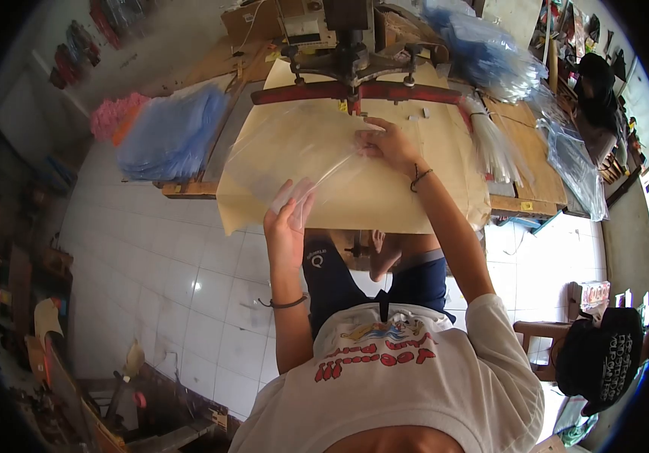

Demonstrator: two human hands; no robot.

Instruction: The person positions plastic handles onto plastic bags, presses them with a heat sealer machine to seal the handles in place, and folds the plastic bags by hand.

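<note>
A clear plastic sheet (286, 147) lies slanted over the tan paper-covered worktop (415, 200). My left hand (286, 230) grips its near corner between thumb and fingers at the worktop's front edge. With bent fingers, my right hand (391, 145) pinches the sheet's right edge, close below the middle of a press. That press has a dark metal frame (351, 64) and a long red bar (294, 93) standing across the worktop. Small pale scraps (425, 113) lie to the right of my right hand.
On the left rests a stack of bluish plastic sheets (169, 136) beside pink material (117, 113). A bundle of clear strips (494, 147) lies right of the worktop. More plastic is piled (490, 53) at the back right. A chair (543, 347) with a black cap (600, 359) stands right.
</note>
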